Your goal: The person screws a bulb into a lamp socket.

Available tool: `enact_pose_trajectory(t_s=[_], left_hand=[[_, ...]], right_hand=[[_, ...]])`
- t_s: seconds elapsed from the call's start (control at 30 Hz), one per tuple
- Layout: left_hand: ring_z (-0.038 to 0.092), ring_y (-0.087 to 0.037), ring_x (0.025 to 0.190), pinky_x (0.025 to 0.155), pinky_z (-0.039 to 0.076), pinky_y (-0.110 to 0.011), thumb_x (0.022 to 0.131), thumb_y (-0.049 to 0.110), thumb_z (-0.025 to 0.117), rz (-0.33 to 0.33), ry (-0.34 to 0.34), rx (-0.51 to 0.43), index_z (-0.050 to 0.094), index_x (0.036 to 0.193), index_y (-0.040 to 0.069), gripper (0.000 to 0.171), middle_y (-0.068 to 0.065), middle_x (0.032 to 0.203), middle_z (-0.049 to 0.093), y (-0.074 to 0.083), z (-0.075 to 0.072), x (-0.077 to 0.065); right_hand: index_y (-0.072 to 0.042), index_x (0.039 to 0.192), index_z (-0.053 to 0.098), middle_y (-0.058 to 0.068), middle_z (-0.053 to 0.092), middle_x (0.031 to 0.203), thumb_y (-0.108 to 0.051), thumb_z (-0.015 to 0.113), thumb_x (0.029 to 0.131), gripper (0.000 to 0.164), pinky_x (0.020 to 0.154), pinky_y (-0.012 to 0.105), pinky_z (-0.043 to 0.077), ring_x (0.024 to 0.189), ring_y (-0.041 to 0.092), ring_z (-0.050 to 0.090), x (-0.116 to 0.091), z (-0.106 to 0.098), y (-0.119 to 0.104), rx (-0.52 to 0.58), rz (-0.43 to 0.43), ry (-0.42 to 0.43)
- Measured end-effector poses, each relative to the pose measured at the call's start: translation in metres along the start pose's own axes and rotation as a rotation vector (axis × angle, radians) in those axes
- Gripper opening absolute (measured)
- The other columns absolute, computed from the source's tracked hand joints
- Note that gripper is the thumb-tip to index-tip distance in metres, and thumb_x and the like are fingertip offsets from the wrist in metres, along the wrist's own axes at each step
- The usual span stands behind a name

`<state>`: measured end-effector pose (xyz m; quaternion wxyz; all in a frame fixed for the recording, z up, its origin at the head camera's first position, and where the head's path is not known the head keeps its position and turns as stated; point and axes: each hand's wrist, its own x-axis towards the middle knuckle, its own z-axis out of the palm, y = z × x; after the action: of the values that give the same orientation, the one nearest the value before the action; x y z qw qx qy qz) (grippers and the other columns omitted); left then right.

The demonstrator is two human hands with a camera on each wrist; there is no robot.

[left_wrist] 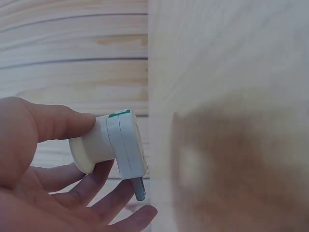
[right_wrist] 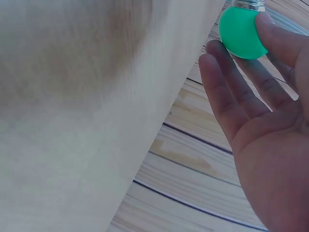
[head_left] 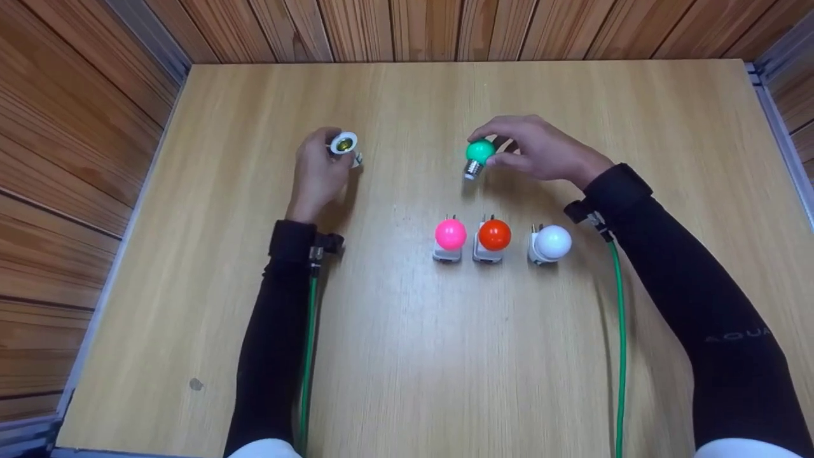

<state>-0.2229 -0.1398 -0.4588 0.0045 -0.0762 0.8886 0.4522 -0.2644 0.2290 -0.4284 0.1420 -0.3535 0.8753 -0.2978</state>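
My left hand (head_left: pixel 320 170) grips a white plug-in bulb socket (head_left: pixel 344 144), its round brass-lined opening turned up toward the head camera. In the left wrist view, thumb and fingers pinch the neck of that socket (left_wrist: pixel 99 145), and a metal plug prong (left_wrist: pixel 139 188) sticks out from its base. To the right, my right hand (head_left: pixel 540 149) holds a green light bulb (head_left: pixel 480 151) between thumb and fingers, its silver screw base tilted down and left. The right wrist view shows the green bulb (right_wrist: pixel 243 33) at the fingertips. Socket and bulb are well apart.
Nearer me on the wooden table (head_left: pixel 407 369) stand a pink bulb (head_left: pixel 451 235), an orange-red bulb (head_left: pixel 495 235) and a white bulb (head_left: pixel 552 243), each in a white plug-in socket. Green cables (head_left: pixel 621 343) run from both wrists. Plank walls (head_left: pixel 426 28) border the table.
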Motion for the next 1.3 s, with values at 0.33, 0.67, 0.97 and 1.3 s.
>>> enact_pose_trajectory(t_s=[0.33, 0.67, 0.97, 1.3], left_hand=[[0.057, -0.021, 0.132, 0.116, 0.052, -0.035, 0.103, 0.014, 0.068, 0.084, -0.123, -0.031, 0.051, 0.154, 0.008, 0.055, -0.011, 0.151, 0.059, 0.032, 0.018, -0.020], [0.057, -0.024, 0.130, 0.119, 0.046, -0.044, 0.098, 0.011, 0.073, 0.235, -0.153, -0.101, 0.058, 0.148, 0.006, 0.052, -0.012, 0.143, 0.062, 0.056, 0.017, -0.046], [0.059, -0.026, 0.128, 0.113, 0.047, -0.042, 0.098, 0.013, 0.075, 0.340, -0.204, -0.116, 0.058, 0.144, 0.004, 0.049, -0.014, 0.139, 0.065, 0.073, 0.009, -0.066], [0.064, -0.025, 0.122, 0.105, 0.053, -0.042, 0.098, 0.013, 0.076, 0.419, -0.206, -0.184, 0.060, 0.141, 0.002, 0.047, -0.014, 0.136, 0.069, 0.074, 0.007, -0.073]], right_hand=[[-0.016, 0.146, 0.062, 0.007, 0.068, 0.142, -0.019, 0.070, 0.103, 0.044, 0.098, 0.004, 0.049, 0.123, 0.025, 0.069, -0.040, -0.005, -0.007, 0.001, 0.041, 0.130], [-0.011, 0.143, 0.065, 0.005, 0.072, 0.134, -0.019, 0.071, 0.102, 0.043, 0.096, 0.004, 0.051, 0.116, 0.013, 0.070, -0.081, -0.006, -0.023, 0.025, 0.039, 0.300], [-0.014, 0.141, 0.067, 0.006, 0.073, 0.131, -0.012, 0.073, 0.100, 0.042, 0.096, 0.007, 0.055, 0.109, -0.012, 0.063, -0.104, -0.005, -0.049, 0.043, -0.003, 0.427], [-0.006, 0.142, 0.066, 0.014, 0.071, 0.137, -0.007, 0.075, 0.097, 0.046, 0.098, 0.006, 0.054, 0.112, -0.012, 0.064, -0.103, -0.004, -0.059, 0.068, -0.013, 0.474]])
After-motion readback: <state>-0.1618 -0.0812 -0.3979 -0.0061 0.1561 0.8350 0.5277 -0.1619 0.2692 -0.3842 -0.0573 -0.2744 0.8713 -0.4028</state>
